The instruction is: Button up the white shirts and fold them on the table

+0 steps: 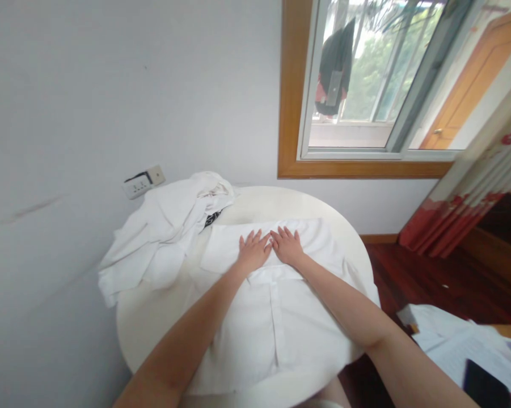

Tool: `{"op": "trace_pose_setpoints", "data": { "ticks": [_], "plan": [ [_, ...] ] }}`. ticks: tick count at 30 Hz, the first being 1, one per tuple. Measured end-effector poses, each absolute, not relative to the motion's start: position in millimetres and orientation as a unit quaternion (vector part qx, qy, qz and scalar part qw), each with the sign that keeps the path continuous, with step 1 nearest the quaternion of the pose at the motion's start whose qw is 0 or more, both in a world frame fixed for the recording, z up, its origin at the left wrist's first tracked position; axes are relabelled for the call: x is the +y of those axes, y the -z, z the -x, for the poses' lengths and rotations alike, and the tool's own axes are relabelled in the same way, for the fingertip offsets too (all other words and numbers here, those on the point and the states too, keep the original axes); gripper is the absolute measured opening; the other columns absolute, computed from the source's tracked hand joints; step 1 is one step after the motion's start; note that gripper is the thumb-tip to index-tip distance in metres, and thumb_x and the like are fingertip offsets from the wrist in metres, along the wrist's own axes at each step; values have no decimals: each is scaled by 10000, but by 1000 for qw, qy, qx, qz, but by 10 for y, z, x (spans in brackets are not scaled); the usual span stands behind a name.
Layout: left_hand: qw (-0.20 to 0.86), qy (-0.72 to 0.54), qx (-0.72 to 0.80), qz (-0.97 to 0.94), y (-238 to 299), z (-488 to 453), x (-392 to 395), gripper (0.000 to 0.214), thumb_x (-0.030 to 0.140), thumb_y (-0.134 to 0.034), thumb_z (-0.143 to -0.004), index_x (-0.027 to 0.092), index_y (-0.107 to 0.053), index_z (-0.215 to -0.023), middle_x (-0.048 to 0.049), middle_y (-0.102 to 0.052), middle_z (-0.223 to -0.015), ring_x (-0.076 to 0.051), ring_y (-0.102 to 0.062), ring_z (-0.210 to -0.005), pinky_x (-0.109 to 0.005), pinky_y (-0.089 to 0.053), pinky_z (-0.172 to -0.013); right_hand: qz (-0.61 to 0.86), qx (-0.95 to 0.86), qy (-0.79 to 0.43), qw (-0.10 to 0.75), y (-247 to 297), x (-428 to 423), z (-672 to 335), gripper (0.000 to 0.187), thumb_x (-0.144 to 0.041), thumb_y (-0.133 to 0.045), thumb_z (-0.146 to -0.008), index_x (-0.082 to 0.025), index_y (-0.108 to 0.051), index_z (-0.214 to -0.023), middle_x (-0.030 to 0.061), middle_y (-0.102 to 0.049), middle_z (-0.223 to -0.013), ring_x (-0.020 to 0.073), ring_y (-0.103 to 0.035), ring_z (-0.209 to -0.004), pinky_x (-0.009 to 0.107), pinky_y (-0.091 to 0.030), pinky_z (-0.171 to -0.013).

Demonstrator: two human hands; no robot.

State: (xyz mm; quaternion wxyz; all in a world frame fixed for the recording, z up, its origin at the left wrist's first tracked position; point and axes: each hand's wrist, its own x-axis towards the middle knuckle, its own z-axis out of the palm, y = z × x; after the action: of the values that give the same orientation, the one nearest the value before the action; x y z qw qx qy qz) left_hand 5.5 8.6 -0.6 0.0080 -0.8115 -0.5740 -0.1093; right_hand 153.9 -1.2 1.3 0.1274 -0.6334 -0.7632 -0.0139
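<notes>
white garment lies flat on the round white table, roughly mid-table, covering much of the near part. its far section is a wide band that looks folded over; a narrow strip runs down the middle of the nearer section. some light creases, right side drapes near the table edge.

left hand and right hand both palm down on the far band, fingers spread flat, gripping nothing. fingertips of the two are very close together, can't tell if touching. both forearms reach across the garment from the near side.

crumpled white cloth pile at the table's far left, by the wall, spilling past the edge; black patterned patch shows at its right side. wall socket just behind the pile.

window with wooden frame beyond, upper right. red and cream curtain on the right, above dark red floor. papers lower right, dark flat object on them, partly cut off.
</notes>
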Motion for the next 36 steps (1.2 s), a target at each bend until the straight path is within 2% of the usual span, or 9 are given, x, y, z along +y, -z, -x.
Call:
{"op": "trace_pose_setpoints", "data": {
  "ticks": [24, 36],
  "plan": [
    [-23, 99, -570, 815, -54, -11, 102, 523, 536, -249, -920, 386, -347, -1411, -15, -292, -1527, -271, -216, -1410, -625, -128, -1093, 624, -774, -11, 107, -88, -7, -1593, 505, -442, -208, -973, -298, -335, -1440, 54, -284, -1526, 235, -205, -1408, 511, -140, -1110],
    [-22, 98, -566, 818, -47, 12, 110, 533, 540, -255, -916, 370, -358, -1410, -21, -283, -1530, -271, -212, -1411, -622, -124, -1096, 621, -777, -11, 106, -65, 6, -1612, 511, -453, -203, -972, -299, -330, -1442, 45, -282, -1528, 230, -204, -1408, 514, -145, -1110]
  ]
}}
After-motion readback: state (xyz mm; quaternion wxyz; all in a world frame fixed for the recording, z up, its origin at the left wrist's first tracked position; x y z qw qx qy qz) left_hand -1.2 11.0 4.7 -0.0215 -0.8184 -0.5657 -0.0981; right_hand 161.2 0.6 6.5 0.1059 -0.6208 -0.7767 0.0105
